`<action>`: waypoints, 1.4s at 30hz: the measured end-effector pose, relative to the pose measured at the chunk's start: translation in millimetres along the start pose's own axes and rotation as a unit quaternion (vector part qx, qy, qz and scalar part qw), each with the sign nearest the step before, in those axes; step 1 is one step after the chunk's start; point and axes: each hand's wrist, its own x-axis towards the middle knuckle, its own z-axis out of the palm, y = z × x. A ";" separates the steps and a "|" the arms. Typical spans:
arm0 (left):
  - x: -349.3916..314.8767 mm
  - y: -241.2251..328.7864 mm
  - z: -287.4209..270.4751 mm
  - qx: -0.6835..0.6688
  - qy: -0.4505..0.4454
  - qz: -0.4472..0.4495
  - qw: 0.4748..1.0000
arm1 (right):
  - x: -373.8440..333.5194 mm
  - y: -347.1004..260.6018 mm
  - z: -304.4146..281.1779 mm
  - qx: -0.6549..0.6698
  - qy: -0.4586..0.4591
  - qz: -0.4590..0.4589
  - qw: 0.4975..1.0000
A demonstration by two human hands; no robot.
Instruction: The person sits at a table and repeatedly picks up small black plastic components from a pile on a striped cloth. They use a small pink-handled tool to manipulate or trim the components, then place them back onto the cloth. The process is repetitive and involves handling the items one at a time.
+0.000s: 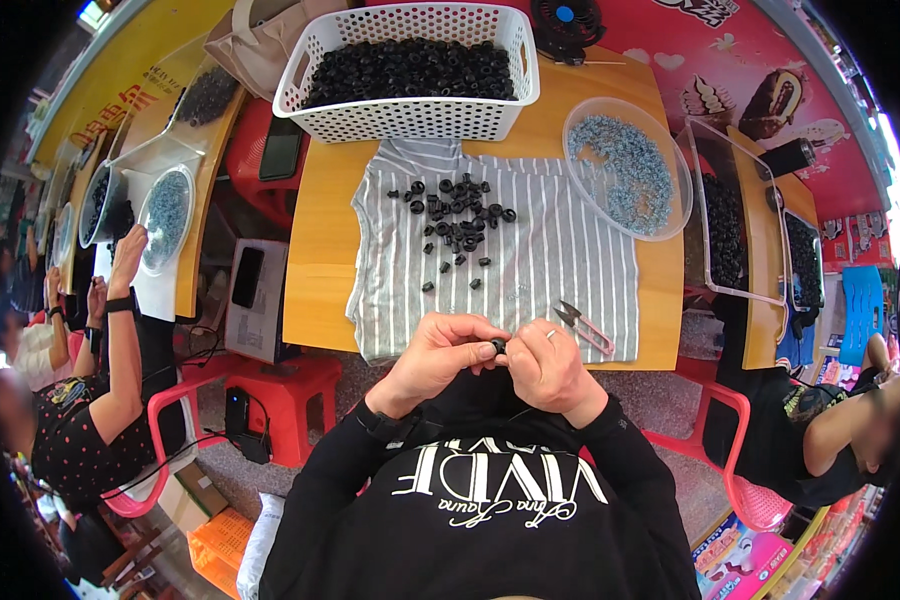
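Note:
Close to my body, at the table's near edge, both hands meet. My left hand (438, 358) pinches a small round black part (498, 345) between thumb and fingers. Pressed up against it, my right hand (552, 372) is closed; what its fingertips grip is hidden. Beyond my hands a loose pile of similar black parts (457, 212) lies on a grey-and-white striped cloth (555, 240). A pair of thread snips (584, 327) with a pinkish handle rests on the cloth, just past my right hand.
A white perforated basket (410, 125) full of black parts stands at the far edge. On the right sits a clear round tub (684, 190) with pale-blue pieces. A phone (281, 148) and a red stool (288, 400) are left. Other people work at both sides.

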 end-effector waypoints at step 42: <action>13.1 -18.7 29.7 0.646 0.107 0.272 0.705 | -24.7 -15.4 38.6 0.013 0.100 0.232 0.967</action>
